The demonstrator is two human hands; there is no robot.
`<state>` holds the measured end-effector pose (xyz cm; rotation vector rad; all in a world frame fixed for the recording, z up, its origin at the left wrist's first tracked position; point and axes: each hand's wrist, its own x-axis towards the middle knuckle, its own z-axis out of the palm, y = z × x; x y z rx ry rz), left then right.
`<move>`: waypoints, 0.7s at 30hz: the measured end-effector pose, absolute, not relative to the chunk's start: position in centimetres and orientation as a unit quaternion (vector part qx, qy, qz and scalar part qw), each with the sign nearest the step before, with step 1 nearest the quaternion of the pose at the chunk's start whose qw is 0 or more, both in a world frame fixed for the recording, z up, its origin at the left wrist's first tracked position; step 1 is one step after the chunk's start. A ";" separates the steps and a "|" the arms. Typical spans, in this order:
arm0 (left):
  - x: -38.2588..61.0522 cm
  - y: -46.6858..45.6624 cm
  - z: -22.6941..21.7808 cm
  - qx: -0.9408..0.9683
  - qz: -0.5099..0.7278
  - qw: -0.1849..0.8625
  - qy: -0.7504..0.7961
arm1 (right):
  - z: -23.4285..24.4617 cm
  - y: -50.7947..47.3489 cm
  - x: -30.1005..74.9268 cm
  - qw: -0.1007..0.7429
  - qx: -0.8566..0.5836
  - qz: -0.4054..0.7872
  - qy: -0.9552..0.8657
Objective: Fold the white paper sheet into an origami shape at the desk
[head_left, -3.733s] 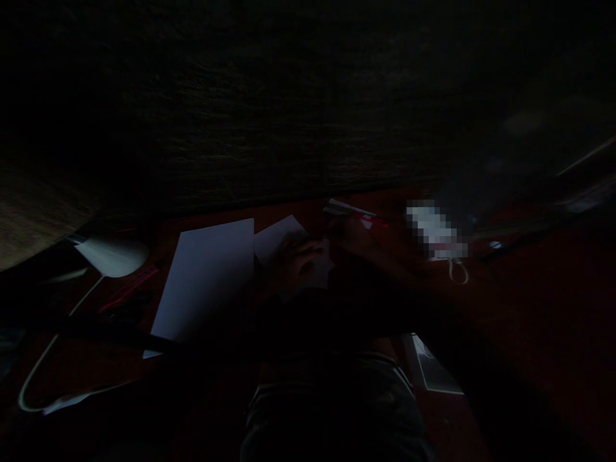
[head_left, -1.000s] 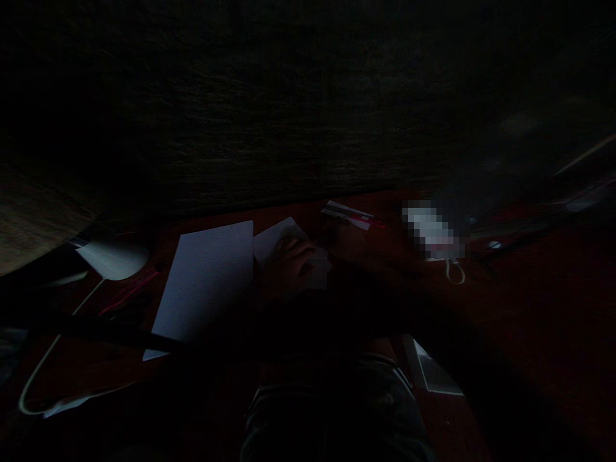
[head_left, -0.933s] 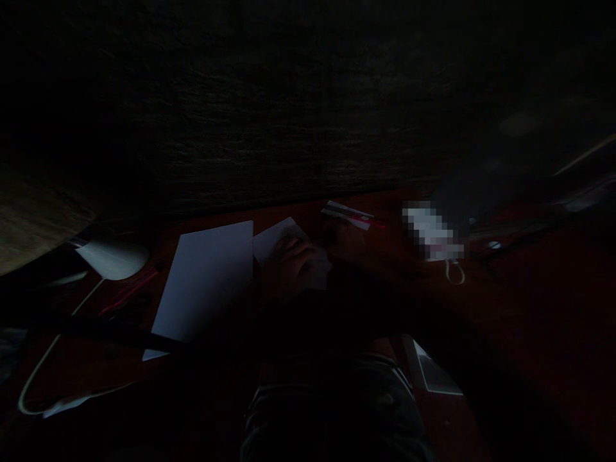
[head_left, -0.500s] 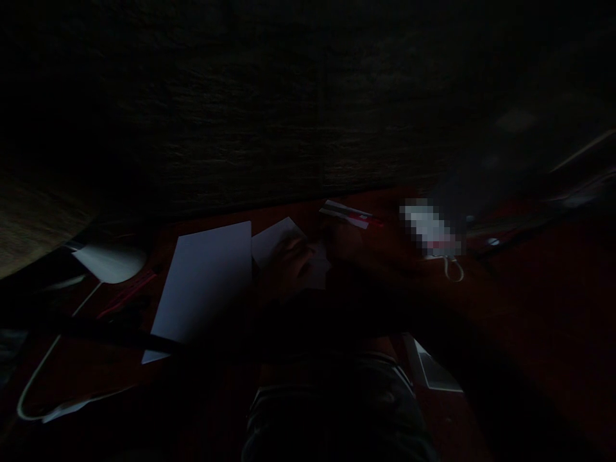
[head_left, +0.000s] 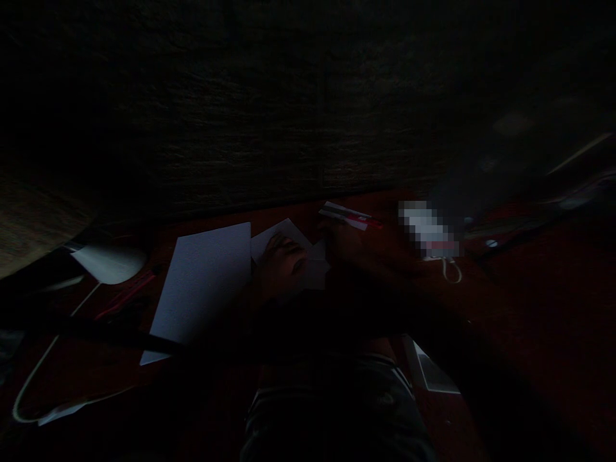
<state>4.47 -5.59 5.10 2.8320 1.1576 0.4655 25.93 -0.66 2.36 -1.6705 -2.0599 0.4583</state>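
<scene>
Centrally, I observe the small white paper [head_left: 316,276] at mid-frame, beneath the left hand [head_left: 283,258], fingers curled. The right hand [head_left: 342,240] is just beside it. Whether either grips, I cannot tell. Left of centre: larger white sheet [head_left: 206,273].

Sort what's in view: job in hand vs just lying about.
Job in hand, likely:
- smaller white paper, under the left hand; right hand close by, contact unclear

Lying about, apparently:
- large white sheet
- pale cone-shaped object
- pixelated item
- long red item at left
</scene>
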 end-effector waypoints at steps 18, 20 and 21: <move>4.4 -5.8 5.2 0.897 0.147 0.002 0.417 | 2.8 -0.7 25.8 0.205 -0.613 0.167 -0.745; 4.4 -5.8 5.2 0.897 0.148 -0.001 0.417 | 2.8 -0.7 25.8 0.208 -0.614 0.168 -0.743; 4.4 -5.8 5.2 0.897 0.147 -0.003 0.416 | 2.8 -0.7 25.8 0.209 -0.615 0.168 -0.742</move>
